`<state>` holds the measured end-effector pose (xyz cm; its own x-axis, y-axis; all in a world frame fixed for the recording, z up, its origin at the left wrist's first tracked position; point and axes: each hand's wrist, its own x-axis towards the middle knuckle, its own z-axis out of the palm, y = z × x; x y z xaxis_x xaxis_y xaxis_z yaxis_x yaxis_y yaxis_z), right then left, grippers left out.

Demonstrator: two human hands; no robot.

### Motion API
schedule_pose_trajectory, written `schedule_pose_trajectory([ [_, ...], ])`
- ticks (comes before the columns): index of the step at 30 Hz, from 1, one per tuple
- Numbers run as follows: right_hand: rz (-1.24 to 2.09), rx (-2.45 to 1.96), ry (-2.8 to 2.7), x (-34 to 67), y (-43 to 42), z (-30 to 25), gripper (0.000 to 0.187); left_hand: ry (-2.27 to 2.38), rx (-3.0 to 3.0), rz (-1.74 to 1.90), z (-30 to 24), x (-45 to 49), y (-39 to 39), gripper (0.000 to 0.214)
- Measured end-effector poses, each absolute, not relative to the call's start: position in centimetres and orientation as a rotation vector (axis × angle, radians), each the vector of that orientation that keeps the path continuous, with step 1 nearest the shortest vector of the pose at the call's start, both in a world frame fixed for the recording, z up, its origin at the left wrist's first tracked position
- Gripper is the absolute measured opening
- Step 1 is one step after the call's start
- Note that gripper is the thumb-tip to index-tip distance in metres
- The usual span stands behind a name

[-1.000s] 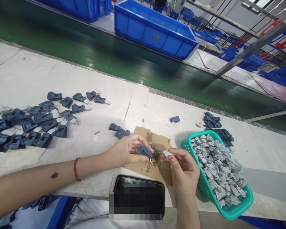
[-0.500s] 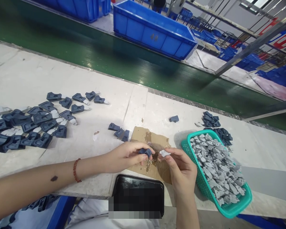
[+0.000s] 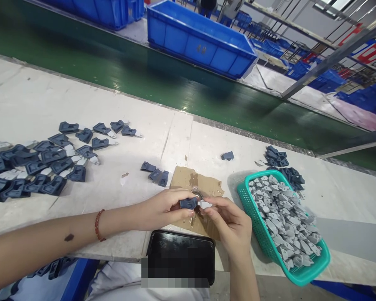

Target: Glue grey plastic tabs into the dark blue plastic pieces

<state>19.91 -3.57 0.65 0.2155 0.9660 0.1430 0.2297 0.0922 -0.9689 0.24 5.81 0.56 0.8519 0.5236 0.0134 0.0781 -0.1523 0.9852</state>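
Observation:
Between the thumb and fingers of my left hand (image 3: 167, 207) is a dark blue plastic part (image 3: 188, 203). My right hand (image 3: 230, 217) pinches a small light grey plastic part (image 3: 206, 204), its narrow end against the right end of the blue one. Whether the grey end sits inside the blue part is too small to tell. Both hands are over a torn piece of brown cardboard (image 3: 181, 177) with wet-looking stains. Just left of the cardboard lie several loose blue parts (image 3: 155, 174). A black phone (image 3: 181, 246) rests in front of me at the table edge.
A green basket (image 3: 242, 196) full of grey parts stands on the right, with piled blue parts (image 3: 290, 177) behind it. Many blue parts joined with grey ones (image 3: 53, 156) spread over the left table. Beyond runs a green conveyor belt (image 3: 128, 75) with blue crates (image 3: 200, 48) past it.
My right hand has moved left, bringing the grey part up against the blue part. The blue part has turned in my left hand and now lies more level.

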Motion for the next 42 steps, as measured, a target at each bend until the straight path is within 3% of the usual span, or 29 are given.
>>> schedule_pose_trajectory([
  [17,0.865,-1.437,-1.35,20.1,-3.7,0.6,0.015,0.462,1.815,0.382,0.7,0.1,5.6,0.014],
  [24,0.821,-1.46,-1.521,20.0,-4.1,1.5,0.015,0.457,2.064,0.421,0.2,-0.5,4.5,0.026],
  [42,1.067,-1.501,-1.562,20.4,-3.4,4.0,0.006,0.392,2.427,0.729,-0.7,-0.1,4.3,0.023],
])
